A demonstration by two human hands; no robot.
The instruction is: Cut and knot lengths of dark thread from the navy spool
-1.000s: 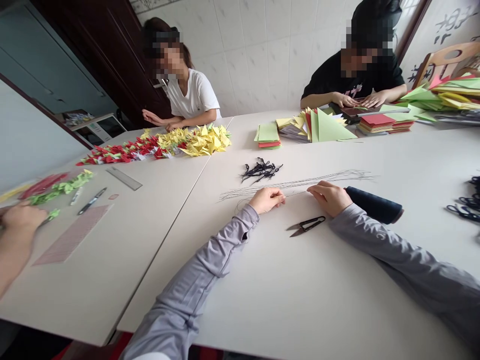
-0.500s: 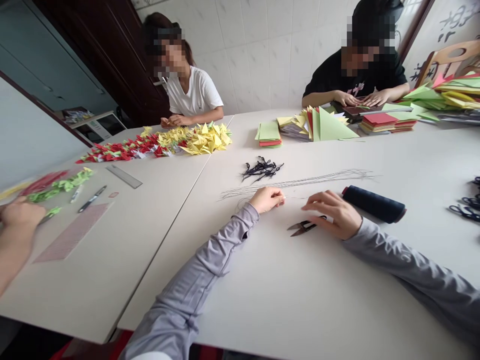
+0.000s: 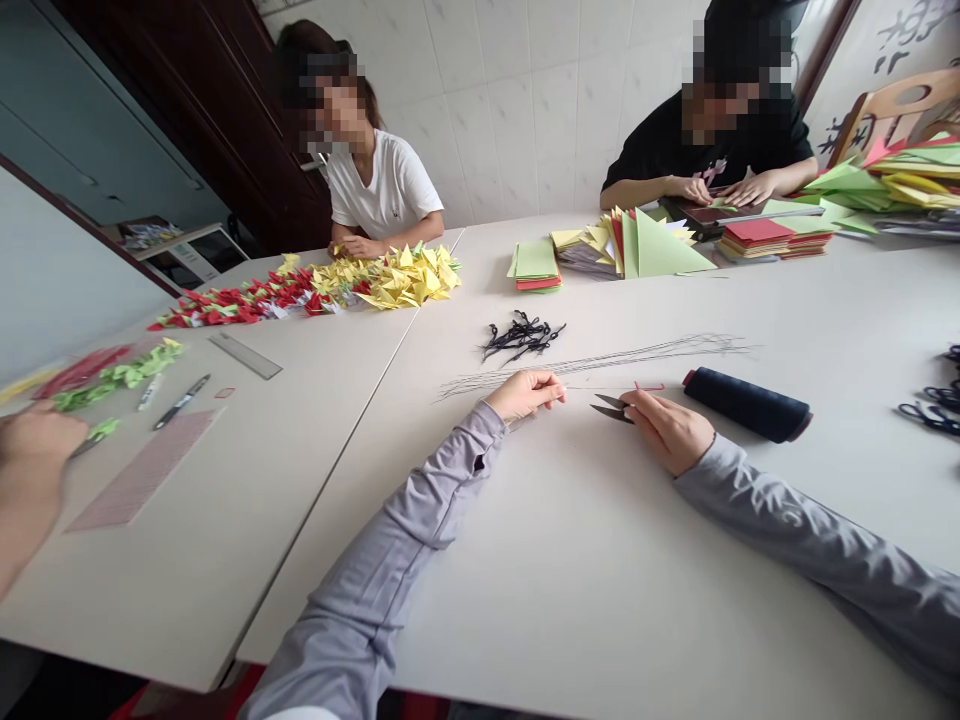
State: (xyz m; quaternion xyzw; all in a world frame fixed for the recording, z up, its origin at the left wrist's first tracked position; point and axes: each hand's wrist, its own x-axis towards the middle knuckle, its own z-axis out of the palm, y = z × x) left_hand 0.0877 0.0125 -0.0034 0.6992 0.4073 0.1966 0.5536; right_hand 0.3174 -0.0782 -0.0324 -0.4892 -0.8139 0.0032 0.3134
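My left hand is closed in a pinch on a thin thread, which stretches rightward over the table. In my right hand are dark thread snips, their two pointed blades apart and facing left, just below the thread. Behind the right fingers lies a small red outlined piece. A dark spool of thread rests on its side to the right. Long cut threads lie in a loose bundle beyond my hands, and past them is a small pile of black knotted cords.
Folded yellow and red paper pieces form a long heap at the far left. Stacked coloured paper stands at the back. Two people sit opposite; another person's hand is at the left, near a ruler and a pen.
My right hand has picked up the snips from the table and brought their blades up toward the thread. My left hand has shifted only slightly left.
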